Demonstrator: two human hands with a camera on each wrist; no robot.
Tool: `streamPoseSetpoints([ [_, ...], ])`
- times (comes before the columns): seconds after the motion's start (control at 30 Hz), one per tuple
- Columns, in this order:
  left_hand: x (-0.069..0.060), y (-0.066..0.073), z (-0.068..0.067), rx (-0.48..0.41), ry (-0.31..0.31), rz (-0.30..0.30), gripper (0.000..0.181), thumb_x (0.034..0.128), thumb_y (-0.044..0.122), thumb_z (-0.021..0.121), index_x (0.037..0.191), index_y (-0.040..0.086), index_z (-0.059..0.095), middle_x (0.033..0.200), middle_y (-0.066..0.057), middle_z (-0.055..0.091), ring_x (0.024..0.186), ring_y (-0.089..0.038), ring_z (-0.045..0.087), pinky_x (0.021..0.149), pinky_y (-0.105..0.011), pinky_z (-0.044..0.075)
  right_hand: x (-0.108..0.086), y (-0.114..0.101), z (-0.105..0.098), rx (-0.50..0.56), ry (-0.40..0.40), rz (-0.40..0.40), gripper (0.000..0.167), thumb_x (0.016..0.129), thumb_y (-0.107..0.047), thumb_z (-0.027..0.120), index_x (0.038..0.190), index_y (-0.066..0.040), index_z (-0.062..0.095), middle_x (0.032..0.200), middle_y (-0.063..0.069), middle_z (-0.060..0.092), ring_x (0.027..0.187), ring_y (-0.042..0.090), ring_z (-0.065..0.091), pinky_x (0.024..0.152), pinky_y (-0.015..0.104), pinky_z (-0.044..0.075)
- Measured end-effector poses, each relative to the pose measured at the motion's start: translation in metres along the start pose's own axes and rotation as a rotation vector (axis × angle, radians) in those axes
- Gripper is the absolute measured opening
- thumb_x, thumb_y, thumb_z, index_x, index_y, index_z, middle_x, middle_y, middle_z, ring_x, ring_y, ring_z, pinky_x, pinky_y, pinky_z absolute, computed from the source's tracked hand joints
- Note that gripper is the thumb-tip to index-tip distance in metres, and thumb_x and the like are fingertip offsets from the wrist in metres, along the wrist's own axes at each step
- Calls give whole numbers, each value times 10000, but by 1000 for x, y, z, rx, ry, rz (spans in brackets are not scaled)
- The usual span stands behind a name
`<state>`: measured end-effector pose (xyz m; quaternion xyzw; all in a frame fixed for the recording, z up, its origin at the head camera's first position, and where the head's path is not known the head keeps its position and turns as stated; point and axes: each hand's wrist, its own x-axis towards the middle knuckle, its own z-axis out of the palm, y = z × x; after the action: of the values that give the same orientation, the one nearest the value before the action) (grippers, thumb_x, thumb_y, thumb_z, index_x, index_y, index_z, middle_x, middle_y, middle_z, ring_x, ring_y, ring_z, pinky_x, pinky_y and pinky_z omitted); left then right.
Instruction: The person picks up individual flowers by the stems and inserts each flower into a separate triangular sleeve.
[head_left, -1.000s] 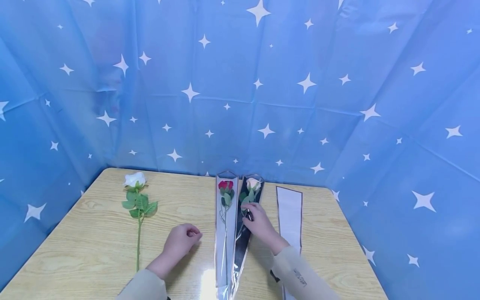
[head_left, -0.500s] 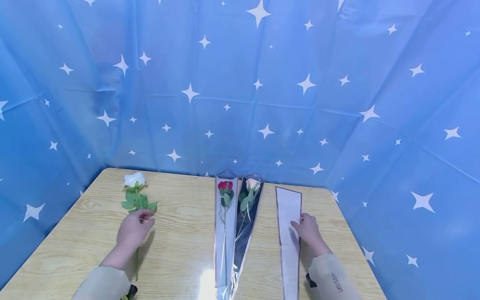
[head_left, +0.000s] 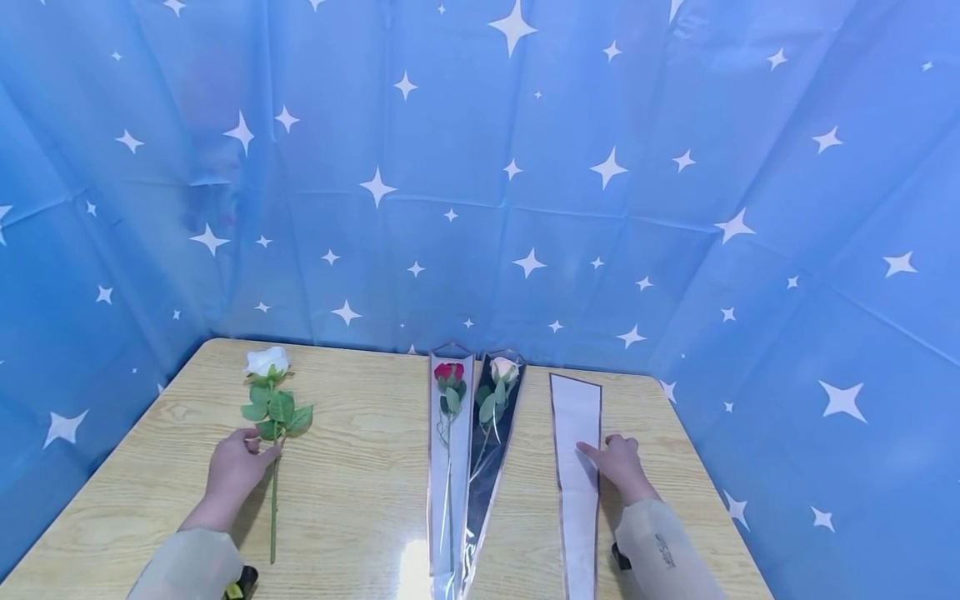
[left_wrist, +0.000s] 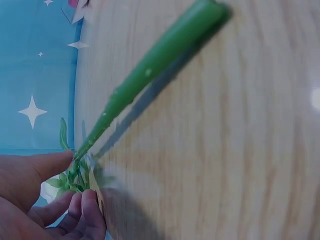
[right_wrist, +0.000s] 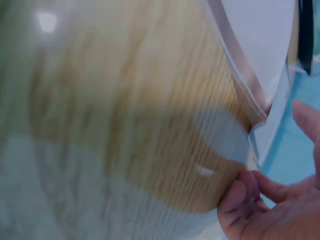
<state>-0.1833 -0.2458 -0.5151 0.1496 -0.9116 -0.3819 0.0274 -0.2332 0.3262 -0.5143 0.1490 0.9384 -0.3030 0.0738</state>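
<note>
White rose (head_left: 281, 406), stem (head_left: 273, 508) toward the table's (head_left: 360, 483) near edge; my nearer left hand (head_left: 232, 475), fingers (left_wrist: 90, 207) spread, thumb (left_wrist: 57, 162) at the stem.

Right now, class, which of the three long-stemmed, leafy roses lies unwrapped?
The white rose beside the person's left hand: the red rose lies in a long white wrapping sleeve, the pale pink rose in a black wrapping sleeve.
</note>
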Motion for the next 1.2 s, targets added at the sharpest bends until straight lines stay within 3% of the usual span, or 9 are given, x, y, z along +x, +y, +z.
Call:
streamPoseSetpoints([
  [0.13, -1, 1, -2, -2, -20, -5, 515, 885, 246, 623, 1200, -142, 502, 1058, -305, 590, 943, -402, 575, 725, -438, 491, 3, -3, 5, -42, 29, 22, 830, 850, -507, 636, 1266, 171, 397, 1186, 354, 342, 1002, 439, 499, 905, 564, 442],
  [0.3, -1, 3, -2, 2, -28, -5, 404, 882, 212, 627, 1104, -124, 590, 1035, -289, 617, 916, -387, 591, 715, -436, 496, 7, -10, 11, -97, 68, 57, 813, 800, -419, 728, 1246, 178, 404, 1145, 332, 377, 922, 391, 514, 826, 515, 491],
  [0.47, 2, 1, -1, 0, -34, -11, 371, 892, 192, 607, 1094, -119, 612, 1077, -299, 619, 946, -412, 590, 719, -437, 509, 11, -13, 13, -64, 44, 112, 781, 822, -322, 719, 1318, 156, 352, 1209, 349, 398, 1061, 453, 500, 907, 538, 458],
  [0.57, 4, -4, 0, -18, -55, -29, 393, 904, 208, 591, 1126, -117, 597, 1127, -309, 598, 998, -431, 571, 753, -448, 506, 13, -13, 12, 19, -9, 145, 728, 846, -241, 688, 1345, 136, 317, 1295, 361, 386, 1185, 498, 434, 977, 568, 403],
  [0.67, 6, -9, -2, -77, -92, -65, 434, 911, 234, 587, 1176, -110, 573, 1171, -309, 576, 994, -406, 580, 762, -431, 506, 16, -11, 10, 120, -60, 158, 708, 847, -146, 662, 1363, 139, 271, 1369, 362, 330, 1273, 519, 337, 1034, 594, 323],
  [0.77, 8, -12, -4, -206, -144, -119, 490, 916, 238, 587, 1237, -125, 517, 1079, -267, 611, 853, -271, 626, 703, -360, 519, 20, -7, 7, 174, -87, 149, 702, 827, -83, 649, 1356, 139, 244, 1382, 356, 301, 1297, 519, 290, 1076, 590, 262],
  [0.93, 11, -13, -7, -457, -215, -219, 528, 934, 208, 571, 1303, -139, 424, 775, 3, 605, 634, -46, 550, 580, -229, 492, 22, -5, 0, 234, -140, 152, 696, 801, -51, 647, 1347, 62, 230, 1394, 322, 275, 1307, 497, 260, 1099, 590, 217],
  [1.03, 12, -12, -7, -550, -236, -268, 523, 946, 230, 564, 1309, -116, 417, 717, 67, 557, 582, -15, 515, 550, -201, 478, 23, -8, -4, 245, -168, 178, 740, 814, -80, 657, 1385, 39, 202, 1417, 324, 249, 1322, 500, 247, 1098, 594, 221],
  [1.2, 10, -10, -7, -636, -253, -308, 525, 966, 262, 536, 1330, -91, 403, 724, 59, 547, 569, -10, 509, 543, -199, 485, 19, -12, -7, 239, -190, 204, 815, 841, -203, 674, 1426, 37, 160, 1435, 331, 226, 1333, 509, 237, 1086, 597, 241],
])
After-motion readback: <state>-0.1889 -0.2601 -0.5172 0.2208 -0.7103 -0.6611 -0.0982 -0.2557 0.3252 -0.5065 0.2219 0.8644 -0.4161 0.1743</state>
